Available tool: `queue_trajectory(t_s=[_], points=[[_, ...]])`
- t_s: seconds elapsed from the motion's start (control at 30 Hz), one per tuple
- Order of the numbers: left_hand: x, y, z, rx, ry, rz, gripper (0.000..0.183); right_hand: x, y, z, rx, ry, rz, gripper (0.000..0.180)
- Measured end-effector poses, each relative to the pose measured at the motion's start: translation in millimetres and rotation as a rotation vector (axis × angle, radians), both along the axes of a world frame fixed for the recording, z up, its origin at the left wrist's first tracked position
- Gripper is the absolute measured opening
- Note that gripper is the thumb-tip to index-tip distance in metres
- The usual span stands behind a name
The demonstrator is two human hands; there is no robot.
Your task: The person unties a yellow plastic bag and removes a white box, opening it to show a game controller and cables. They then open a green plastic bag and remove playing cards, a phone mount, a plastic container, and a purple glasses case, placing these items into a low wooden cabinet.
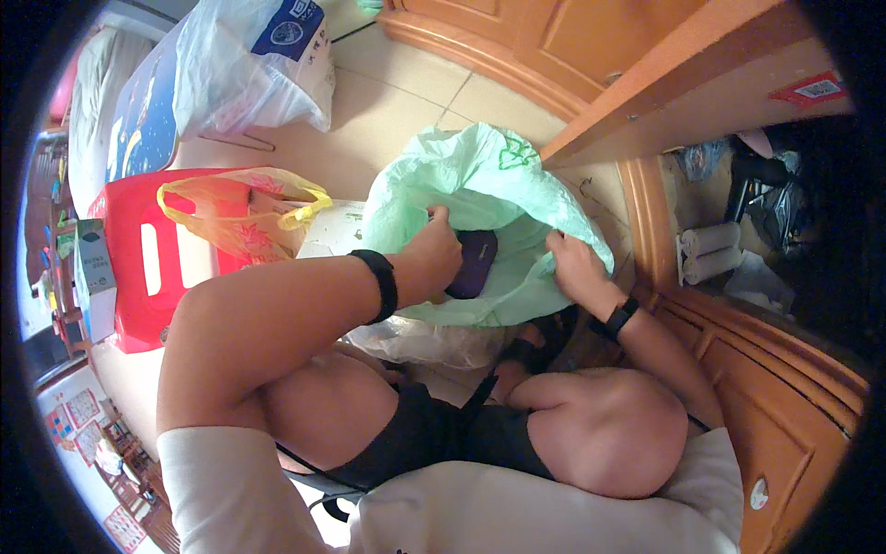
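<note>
A pale green plastic bag [450,166] stands on the tiled floor before me with its mouth spread wide. My left hand [430,256] pinches the bag's edge on the left side. On the right, my right hand [578,266] grips the rim, and the plastic bunches under its fingers. Down inside the bag lies a dark purple case [476,263] bearing small writing; my left hand hides part of it. A clear plastic bag [436,341] rests on the floor between the green bag and my feet.
To the left are a red plastic stool [131,277], a yellow-handled plastic bag [242,221] and a teal-and-white box [95,277]. A large white plastic bag [235,76] sits beyond. An open wooden cabinet door [664,90] juts in at right, beside a dark cabinet interior holding white rollers [709,251].
</note>
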State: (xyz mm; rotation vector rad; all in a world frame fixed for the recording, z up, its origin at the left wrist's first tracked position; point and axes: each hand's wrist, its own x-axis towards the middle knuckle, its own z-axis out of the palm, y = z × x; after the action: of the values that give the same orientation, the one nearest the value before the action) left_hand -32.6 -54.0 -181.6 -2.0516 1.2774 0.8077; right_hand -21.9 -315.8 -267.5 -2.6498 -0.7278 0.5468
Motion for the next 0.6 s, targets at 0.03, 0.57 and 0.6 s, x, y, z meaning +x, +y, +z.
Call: queue_trajectory(t_s=[0.03,0.57,0.6], points=[[-1.8,-2.0,-1.2,0.001,-0.002,-0.004,0.027,1.0,1.2,4.3,0.025,0.037,-0.050,0.020],[11.0,10.3,-63.9,-0.866,0.073,0.522,0.053,10.6,15.0,21.9,0.509,0.761,-0.096,0.072],[33.0,10.0,-44.2,-0.818,0.387,0.776,0.051,7.9,14.4,22.9,0.511,0.766,-0.103,0.072]])
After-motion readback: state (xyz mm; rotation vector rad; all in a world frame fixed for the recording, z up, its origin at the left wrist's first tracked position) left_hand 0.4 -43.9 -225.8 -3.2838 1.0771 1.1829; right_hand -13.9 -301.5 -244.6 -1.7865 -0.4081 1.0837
